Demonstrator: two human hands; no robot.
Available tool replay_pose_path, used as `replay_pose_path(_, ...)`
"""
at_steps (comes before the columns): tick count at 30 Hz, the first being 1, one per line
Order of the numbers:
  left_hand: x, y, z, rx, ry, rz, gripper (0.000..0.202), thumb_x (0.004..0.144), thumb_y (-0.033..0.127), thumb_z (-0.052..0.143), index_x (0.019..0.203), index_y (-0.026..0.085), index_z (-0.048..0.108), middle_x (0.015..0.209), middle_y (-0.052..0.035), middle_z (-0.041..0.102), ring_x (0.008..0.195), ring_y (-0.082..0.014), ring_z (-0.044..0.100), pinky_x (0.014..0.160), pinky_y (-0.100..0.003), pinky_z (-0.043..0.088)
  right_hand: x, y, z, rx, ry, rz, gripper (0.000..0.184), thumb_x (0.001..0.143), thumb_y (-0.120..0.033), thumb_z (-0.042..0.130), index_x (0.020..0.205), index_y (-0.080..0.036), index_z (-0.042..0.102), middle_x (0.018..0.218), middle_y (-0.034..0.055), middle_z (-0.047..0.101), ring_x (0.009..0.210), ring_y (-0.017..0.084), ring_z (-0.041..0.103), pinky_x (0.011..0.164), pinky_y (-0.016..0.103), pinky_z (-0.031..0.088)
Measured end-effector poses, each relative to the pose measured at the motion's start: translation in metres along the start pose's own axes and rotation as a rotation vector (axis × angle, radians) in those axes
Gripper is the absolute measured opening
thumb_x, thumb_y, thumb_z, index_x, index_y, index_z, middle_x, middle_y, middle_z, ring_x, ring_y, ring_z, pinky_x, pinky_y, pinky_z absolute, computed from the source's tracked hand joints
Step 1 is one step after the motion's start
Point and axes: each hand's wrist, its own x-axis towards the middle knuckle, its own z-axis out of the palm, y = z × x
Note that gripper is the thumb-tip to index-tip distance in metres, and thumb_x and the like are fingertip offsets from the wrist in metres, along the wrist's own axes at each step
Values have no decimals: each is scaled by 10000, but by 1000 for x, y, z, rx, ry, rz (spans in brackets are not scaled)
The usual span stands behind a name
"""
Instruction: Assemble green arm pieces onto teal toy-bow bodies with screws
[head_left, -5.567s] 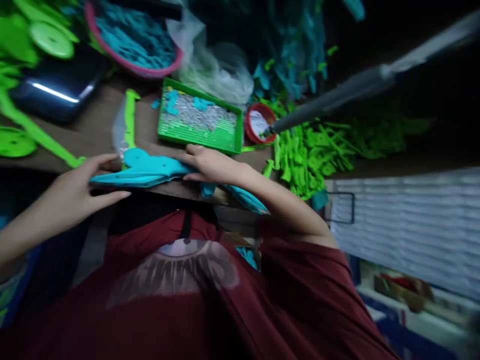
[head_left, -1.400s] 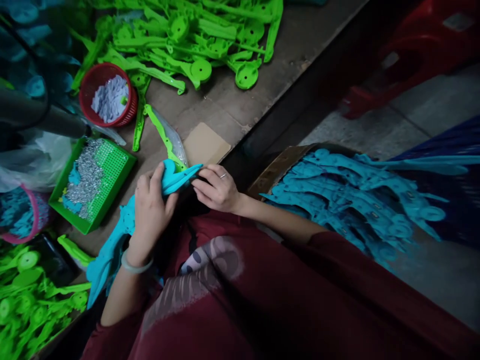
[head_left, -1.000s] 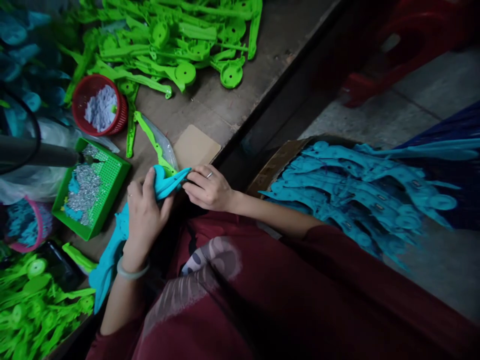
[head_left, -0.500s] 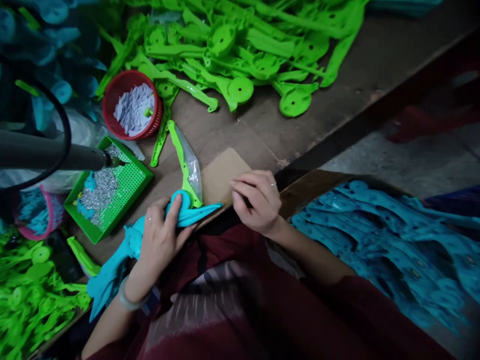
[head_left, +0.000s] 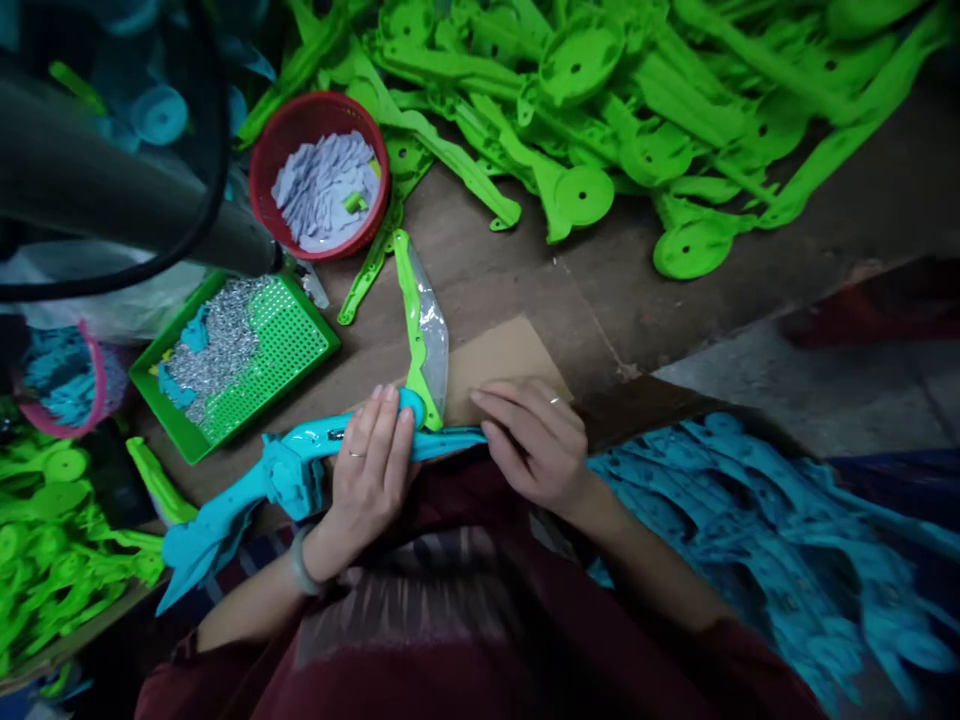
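Observation:
A long blue plastic toy part (head_left: 292, 470) lies along the near edge of the wooden table (head_left: 525, 290). My left hand (head_left: 371, 470) is closed over its middle, fingers curled on top. My right hand (head_left: 536, 445) grips the thin right end of the same part, fingers bent down on it. A green part wrapped in clear plastic (head_left: 421, 330) lies just beyond my hands, its round end touching the blue part. A brown cardboard piece (head_left: 502, 355) sits under my right fingers.
A green tray of small metal screws (head_left: 225, 360) and a red basket of pale pieces (head_left: 319, 175) stand at left. Green parts (head_left: 600, 110) are heaped at the back. Blue parts (head_left: 765, 540) fill a box at right. A grey tool with black cable (head_left: 97, 190) hangs at upper left.
The blue part has been turned flat and stretched along the table edge. My right hand came back from the cardboard onto its end. The view swung up toward the green pile.

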Motion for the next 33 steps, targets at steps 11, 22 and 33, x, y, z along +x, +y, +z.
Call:
replay_pose_path(11,-23,-1,-45,-75,126,-285,772,885,358,708,1504,103,325,1566,-287,302,1495,-370,237,1198,-604,204,30,-11,-30,-224,-69,-113,208,850,-109,632,1041,-189,659,943,86,698,848,200,661,742,353,541)
replay_pose_path(22,-140,-35,-37,32,98,-484,666,940,436,607,1460,81,390,1516,-276,402,1452,-386,334,1169,-608,271,64,-103,83,-403,-641,-627,409,906,-361,607,1194,-70,610,1200,232,659,994,311,614,796,455,560)
replay_pose_path(33,-126,-20,3,-83,409,-407,389,984,141,466,1349,15,512,1444,-247,509,1393,-335,445,1143,-462,405,58,-99,104,-332,-868,-578,597,918,-449,572,1383,-102,432,1406,261,457,1315,368,439,987,572,478)
